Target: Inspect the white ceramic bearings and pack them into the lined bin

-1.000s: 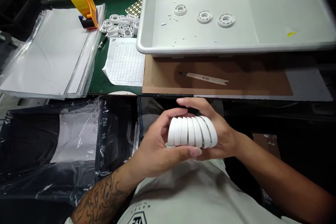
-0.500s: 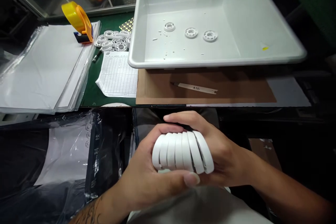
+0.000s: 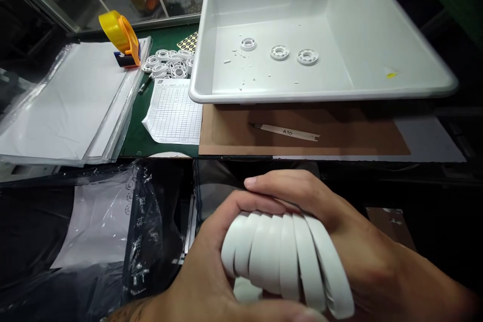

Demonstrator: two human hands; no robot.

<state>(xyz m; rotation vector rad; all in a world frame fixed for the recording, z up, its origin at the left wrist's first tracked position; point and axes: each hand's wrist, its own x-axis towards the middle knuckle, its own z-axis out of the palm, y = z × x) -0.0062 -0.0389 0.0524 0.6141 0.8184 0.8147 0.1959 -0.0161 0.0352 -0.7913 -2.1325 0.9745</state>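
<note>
A row of several white plastic rings [image 3: 266,251], standing on edge side by side, is cupped between my two hands above my lap. My left hand [image 3: 211,256] wraps round the left end, its thumb below and its index finger along the top. Over the right end my right hand [image 3: 339,226] is curled, its fingers lying across the top and meeting the left fingers. The rings at the right lean apart a little. What the palms cover is hidden.
A white tray [image 3: 271,94] holding three white rings and small scraps stands on the table. Left of it lie a ring pile [image 3: 171,63], a printed form [image 3: 175,110], a tape dispenser [image 3: 126,43] and bagged sheets [image 3: 71,95]. A knife marked A16 [image 3: 287,132] rests on cardboard [image 3: 226,143].
Both hands and the row of rings have come closer to my view and lower. The rings have tilted, and those at the right fan out more. The table scene has shifted slightly.
</note>
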